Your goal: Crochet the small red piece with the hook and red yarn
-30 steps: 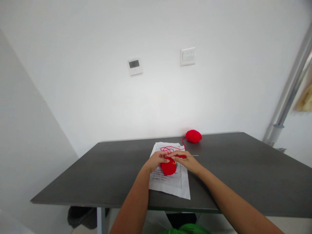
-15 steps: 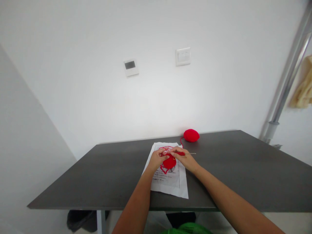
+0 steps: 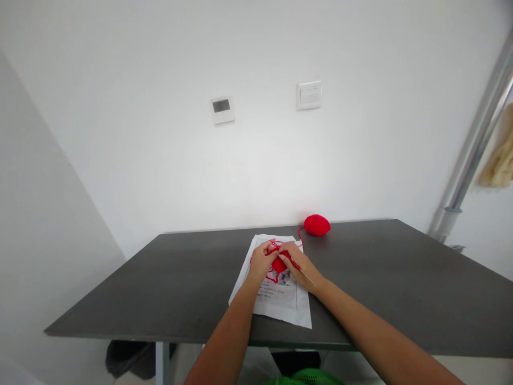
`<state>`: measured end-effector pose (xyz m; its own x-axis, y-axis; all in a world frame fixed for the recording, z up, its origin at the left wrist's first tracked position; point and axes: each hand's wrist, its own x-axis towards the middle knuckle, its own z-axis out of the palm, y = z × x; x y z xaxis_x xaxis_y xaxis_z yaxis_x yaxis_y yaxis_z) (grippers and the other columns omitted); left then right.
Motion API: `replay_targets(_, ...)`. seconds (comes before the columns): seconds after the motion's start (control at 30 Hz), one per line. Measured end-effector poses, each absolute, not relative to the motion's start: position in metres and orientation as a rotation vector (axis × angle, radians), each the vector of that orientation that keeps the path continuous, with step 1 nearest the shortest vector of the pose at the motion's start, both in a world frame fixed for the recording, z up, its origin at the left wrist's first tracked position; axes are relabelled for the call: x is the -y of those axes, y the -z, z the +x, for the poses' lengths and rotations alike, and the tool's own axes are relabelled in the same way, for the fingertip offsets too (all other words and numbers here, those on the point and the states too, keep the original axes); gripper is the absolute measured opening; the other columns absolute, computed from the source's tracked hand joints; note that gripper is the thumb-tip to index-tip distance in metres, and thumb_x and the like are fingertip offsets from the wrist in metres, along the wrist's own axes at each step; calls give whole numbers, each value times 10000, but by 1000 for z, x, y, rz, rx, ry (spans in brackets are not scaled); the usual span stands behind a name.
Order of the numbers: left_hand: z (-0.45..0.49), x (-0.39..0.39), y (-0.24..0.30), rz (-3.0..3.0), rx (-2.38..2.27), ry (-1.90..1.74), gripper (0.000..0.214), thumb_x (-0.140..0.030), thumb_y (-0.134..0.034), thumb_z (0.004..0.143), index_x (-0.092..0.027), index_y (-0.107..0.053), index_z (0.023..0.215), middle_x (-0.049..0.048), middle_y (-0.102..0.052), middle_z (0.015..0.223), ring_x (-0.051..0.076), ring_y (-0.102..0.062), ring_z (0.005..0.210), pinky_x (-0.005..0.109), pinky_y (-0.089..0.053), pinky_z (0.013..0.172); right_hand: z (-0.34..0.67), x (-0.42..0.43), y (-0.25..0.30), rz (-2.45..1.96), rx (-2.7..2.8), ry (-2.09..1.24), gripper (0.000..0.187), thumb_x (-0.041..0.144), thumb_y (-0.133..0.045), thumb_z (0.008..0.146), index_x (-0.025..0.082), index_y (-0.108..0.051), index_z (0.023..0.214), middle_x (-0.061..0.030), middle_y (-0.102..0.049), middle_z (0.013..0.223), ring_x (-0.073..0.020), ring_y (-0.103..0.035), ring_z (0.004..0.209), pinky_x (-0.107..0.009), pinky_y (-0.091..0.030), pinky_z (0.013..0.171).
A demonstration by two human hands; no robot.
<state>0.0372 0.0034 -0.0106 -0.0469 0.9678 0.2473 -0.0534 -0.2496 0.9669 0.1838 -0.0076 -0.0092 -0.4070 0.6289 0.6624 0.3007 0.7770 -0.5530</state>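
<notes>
My left hand (image 3: 262,260) pinches the edge of a small red crochet piece (image 3: 279,264), with red yarn running over its fingers. Close against it, my right hand (image 3: 298,263) is closed round a crochet hook (image 3: 308,277) with a red grip; its thin metal shaft points back toward my wrist. The hook's working tip is hidden among the fingers and yarn. Both hands are above a printed paper sheet (image 3: 280,307), where a loose loop of red yarn hangs below the piece. A strand leads to a red yarn ball (image 3: 317,225) behind my right hand.
The dark grey table (image 3: 180,289) stands against a white wall. A thermostat panel (image 3: 222,110) and a light switch (image 3: 309,95) are on the wall. At right is a metal pole (image 3: 476,144). A black bin bag (image 3: 128,357) sits under the table's left side.
The hook in my right hand has swung from nearly level to slanting down toward my wrist. My fingers now cover more of the crochet piece. The view has shifted slightly.
</notes>
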Motion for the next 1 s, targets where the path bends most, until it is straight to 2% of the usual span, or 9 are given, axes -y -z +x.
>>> replay_targets(0.1, 40, 1, 7, 1179, -861, -1395, 374, -200, -697, 598, -124, -653, 962, 97, -674, 945, 207, -607, 874, 310, -441, 818, 183, 11, 7, -667, 2051, -363, 159, 248, -372, 903, 214, -509, 977, -79, -523, 1004, -201, -495, 950, -351, -405, 863)
replay_targets(0.2, 38, 6, 2, 1066, -717, -1277, 347, -245, -714, 596, -107, -666, 910, 118, -672, 926, 216, -613, 852, 310, -439, 801, 183, 12, 6, -643, 2045, -358, 156, 256, -384, 901, 222, -515, 979, -84, -531, 1030, -213, -489, 982, -369, -396, 885)
replay_targets(0.37, 30, 8, 0, 1020, -645, -1125, 407, -185, -735, 545, -99, -663, 937, 124, -670, 920, 214, -611, 830, 315, -432, 791, 185, 12, 5, -686, 1934, -573, 163, 316, -426, 884, 215, -546, 926, -61, -584, 969, -196, -531, 918, -346, -415, 854)
replay_targets(0.57, 18, 7, -1, 1128, -692, -983, 375, -160, -719, 552, -104, -669, 920, 94, -674, 854, 169, -603, 727, 272, -421, 708, 190, 6, 2, -693, 1806, -751, 208, 369, -525, 827, 189, -625, 797, -55, -638, 861, -201, -581, 852, -336, -436, 809)
replay_targets(0.77, 14, 5, -1, 1175, -757, -954, 359, -176, -726, 547, -105, -677, 895, 78, -672, 776, 148, -586, 672, 248, -400, 665, 196, 0, 3, -672, 1794, -950, 234, 389, -584, 784, 180, -679, 830, -55, -687, 839, -213, -613, 840, -351, -460, 806)
replay_targets(0.9, 16, 5, 0, 1204, -781, -994, 406, -228, -720, 586, -121, -661, 973, 75, -674, 802, 148, -584, 670, 256, -403, 663, 194, 2, 0, -669, 1771, -943, 222, 376, -589, 784, 190, -686, 856, -61, -690, 901, -217, -616, 879, -364, -459, 834)
replay_targets(1.0, 17, 5, 1, 1214, -781, -1018, 400, -238, -729, 585, -120, -665, 963, 79, -677, 821, 154, -591, 690, 260, -405, 680, 192, 4, 0, -660, 1796, -876, 211, 371, -580, 790, 203, -684, 863, -65, -684, 927, -218, -614, 896, -375, -456, 848)
